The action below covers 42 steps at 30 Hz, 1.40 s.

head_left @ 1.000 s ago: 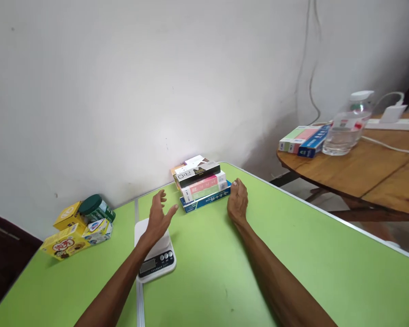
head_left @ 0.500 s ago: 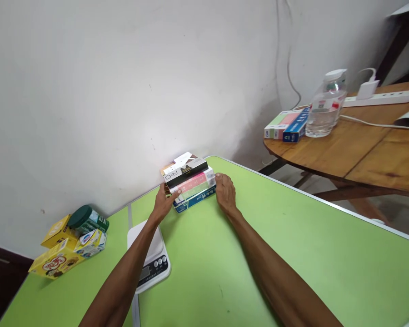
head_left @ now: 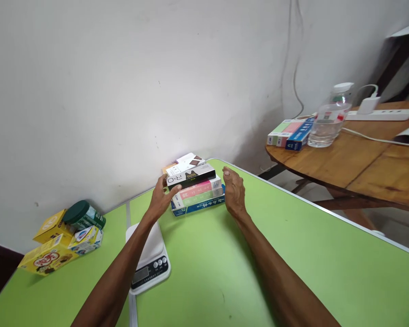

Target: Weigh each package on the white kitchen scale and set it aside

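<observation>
At the left end of a grey-and-black R&O box (head_left: 192,175), my left hand (head_left: 161,197) has its thumb in front and its fingers behind, gripping that end. The box lies at the top of a stack. Below it are pink and green toothpaste-style cartons (head_left: 199,193), with a blue carton (head_left: 199,205) lowest. My right hand (head_left: 235,191) stands upright just beyond the stack's right end, fingers extended, holding nothing. Behind the R&O box, white boxes (head_left: 187,164) show partly, along with an orange-brown edge. A white kitchen scale (head_left: 152,254) lies beneath my left forearm.
On the green table (head_left: 204,272), yellow cartons (head_left: 46,259), a small yellow-white box (head_left: 87,240) and a dark green canister (head_left: 83,215) stand at left. A wooden table (head_left: 368,154) at right holds cartons (head_left: 289,131), a water bottle (head_left: 329,120) and a power strip (head_left: 381,114).
My right hand has come away from the stack's right end. The R&O box has shifted slightly forward and right on the stack, with my left hand at its end. The camera view has shifted a little.
</observation>
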{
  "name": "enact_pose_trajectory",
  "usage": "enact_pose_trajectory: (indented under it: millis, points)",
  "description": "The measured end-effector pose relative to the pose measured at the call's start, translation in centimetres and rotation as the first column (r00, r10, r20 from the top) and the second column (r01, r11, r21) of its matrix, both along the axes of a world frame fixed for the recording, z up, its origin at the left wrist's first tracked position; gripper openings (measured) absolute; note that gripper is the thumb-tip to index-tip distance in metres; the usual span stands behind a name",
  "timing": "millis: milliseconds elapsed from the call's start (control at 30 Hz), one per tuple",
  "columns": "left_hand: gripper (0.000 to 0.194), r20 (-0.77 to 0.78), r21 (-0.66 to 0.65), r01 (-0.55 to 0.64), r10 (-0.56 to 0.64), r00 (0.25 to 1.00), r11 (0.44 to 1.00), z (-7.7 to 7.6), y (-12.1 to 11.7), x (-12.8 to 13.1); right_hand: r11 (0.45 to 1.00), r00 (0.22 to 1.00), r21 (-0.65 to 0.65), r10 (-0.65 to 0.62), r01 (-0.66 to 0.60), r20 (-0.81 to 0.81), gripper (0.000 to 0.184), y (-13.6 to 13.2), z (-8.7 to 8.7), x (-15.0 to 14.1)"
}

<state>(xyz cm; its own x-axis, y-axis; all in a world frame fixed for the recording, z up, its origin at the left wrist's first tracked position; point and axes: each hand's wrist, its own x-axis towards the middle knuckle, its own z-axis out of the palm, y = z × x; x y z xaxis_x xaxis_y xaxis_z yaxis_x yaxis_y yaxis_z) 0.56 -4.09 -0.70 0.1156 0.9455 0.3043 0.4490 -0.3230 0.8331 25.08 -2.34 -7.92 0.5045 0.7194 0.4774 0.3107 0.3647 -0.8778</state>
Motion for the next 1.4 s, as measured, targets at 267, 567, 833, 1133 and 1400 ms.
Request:
enact_pose_trajectory:
  millis: [267,567,833,1133,1400]
  points:
    - [0.052,-0.128,0.027,-0.011,0.014,0.992,1.0,1.5,2.1,-0.9,0.966,0.956,-0.029,0.257,-0.255,0.141,0.071,-0.5,2.5,0.3]
    - [0.046,-0.095,0.118,-0.006,0.018,0.995,0.993,4.5,-4.4,-3.0,0.959,0.944,0.098,0.237,-0.265,0.229,0.051,-4.9,6.0,-1.6]
    - [0.048,-0.112,-0.028,-0.236,0.232,0.966,0.971,1.0,-15.1,-14.1,0.828,0.802,-0.042,0.553,-0.559,0.224,0.052,-11.7,1.5,-11.9]
    - [0.047,0.004,-0.151,-0.311,0.315,0.949,0.938,-4.8,-19.5,-18.5,0.752,0.731,-0.191,0.659,-0.631,0.177,0.046,-14.6,-2.4,-16.4]
    - [0.082,0.23,-0.186,-0.416,0.451,0.862,0.89,-9.2,-20.1,-17.0,0.748,0.816,-0.358,0.572,-0.558,-0.076,0.06,-14.8,-3.2,-15.5]
